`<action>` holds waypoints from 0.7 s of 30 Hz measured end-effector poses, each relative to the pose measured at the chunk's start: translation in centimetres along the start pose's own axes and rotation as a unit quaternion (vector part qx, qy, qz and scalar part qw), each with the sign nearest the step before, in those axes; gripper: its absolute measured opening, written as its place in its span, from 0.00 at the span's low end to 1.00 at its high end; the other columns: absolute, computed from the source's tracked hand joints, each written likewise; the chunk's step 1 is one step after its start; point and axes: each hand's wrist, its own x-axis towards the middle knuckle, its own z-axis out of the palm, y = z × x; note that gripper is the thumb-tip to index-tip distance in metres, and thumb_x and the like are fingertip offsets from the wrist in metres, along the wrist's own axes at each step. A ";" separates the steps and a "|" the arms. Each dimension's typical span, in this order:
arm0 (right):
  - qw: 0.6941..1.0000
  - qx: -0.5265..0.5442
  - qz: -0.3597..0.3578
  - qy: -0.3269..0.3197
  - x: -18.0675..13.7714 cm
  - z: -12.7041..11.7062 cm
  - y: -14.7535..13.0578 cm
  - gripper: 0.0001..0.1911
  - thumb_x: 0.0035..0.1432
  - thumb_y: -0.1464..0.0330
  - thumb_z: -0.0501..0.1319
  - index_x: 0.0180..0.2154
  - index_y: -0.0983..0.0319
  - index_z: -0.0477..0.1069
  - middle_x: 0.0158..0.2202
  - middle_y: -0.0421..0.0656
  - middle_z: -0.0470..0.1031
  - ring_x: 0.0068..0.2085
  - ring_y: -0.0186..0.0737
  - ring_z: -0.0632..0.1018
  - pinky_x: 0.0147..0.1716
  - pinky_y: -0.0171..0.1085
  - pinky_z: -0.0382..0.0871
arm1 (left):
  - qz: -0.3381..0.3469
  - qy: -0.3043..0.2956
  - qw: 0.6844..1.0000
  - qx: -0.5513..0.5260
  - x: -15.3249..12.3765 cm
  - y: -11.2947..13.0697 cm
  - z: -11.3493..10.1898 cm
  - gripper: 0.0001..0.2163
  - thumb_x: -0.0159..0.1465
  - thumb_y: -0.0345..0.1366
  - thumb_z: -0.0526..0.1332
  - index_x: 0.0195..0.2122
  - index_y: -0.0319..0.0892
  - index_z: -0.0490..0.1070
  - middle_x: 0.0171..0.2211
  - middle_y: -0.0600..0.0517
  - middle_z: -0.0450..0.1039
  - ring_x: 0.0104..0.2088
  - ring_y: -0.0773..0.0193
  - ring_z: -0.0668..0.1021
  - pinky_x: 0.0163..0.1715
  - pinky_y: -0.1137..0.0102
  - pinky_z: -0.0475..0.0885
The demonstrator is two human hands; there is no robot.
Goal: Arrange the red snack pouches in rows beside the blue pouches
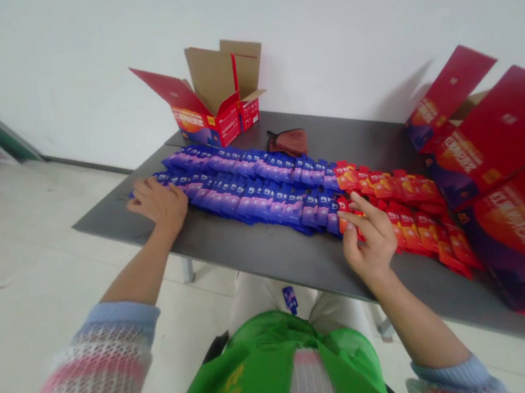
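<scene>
Two long overlapping rows of small flat packets lie across the dark table (231, 249). Their left and middle parts are blue packets (263, 202), and the right part is red packets (393, 186). My left hand (159, 202) rests at the left end of the front row, fingers loosely bent and apart; its fingertips partly cover the last blue packets. Where blue meets red, my right hand (369, 235) hovers over or touches the front row with fingers spread. I see nothing gripped in it, though it hides some red packets.
Open red cartons (208, 121) stand at the back left. More red cartons (512, 200) crowd the right end. A brown pouch-like item (288, 142) lies behind the rows. One blue packet (290, 300) is below the table edge, between my legs. A white wall rises behind.
</scene>
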 end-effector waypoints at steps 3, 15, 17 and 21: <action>0.999 -0.011 0.025 -0.023 0.1 0.1 -0.1 0.12 0.64 0.72 0.57 0.45 0.59 0.78 0.61 0.47 0.72 0.55 0.48 0.78 0.55 0.50 0.73 | 0.016 -0.011 0.999 -0.048 0.8 0.3 0.0 0.30 0.70 0.47 0.48 0.68 0.35 0.61 0.69 0.33 0.55 0.65 0.31 0.60 0.60 0.36 0.53; 0.968 -0.030 0.076 -0.239 -1.6 2.2 -1.1 0.19 0.69 0.63 0.54 0.54 0.65 0.74 0.68 0.54 0.59 0.66 0.55 0.66 0.64 0.55 0.63 | 0.337 -0.303 0.891 0.004 5.0 -2.3 4.8 0.31 0.71 0.44 0.43 0.70 0.31 0.57 0.70 0.38 0.57 0.71 0.53 0.60 0.70 0.55 0.51; 0.969 -0.020 0.080 -0.232 -1.6 2.1 -1.1 0.18 0.70 0.63 0.53 0.53 0.64 0.75 0.68 0.53 0.60 0.65 0.54 0.66 0.64 0.55 0.63 | 0.359 -0.314 0.879 0.000 5.6 -2.4 4.2 0.30 0.70 0.43 0.44 0.69 0.31 0.60 0.69 0.39 0.60 0.70 0.55 0.62 0.70 0.58 0.52; 0.975 -0.013 0.090 -0.203 -1.4 1.9 -0.8 0.17 0.70 0.64 0.53 0.51 0.63 0.76 0.67 0.53 0.61 0.64 0.54 0.67 0.64 0.55 0.64 | 0.362 -0.333 0.871 -0.015 6.2 -2.0 3.1 0.27 0.69 0.40 0.46 0.64 0.36 0.68 0.65 0.43 0.67 0.67 0.57 0.65 0.69 0.60 0.55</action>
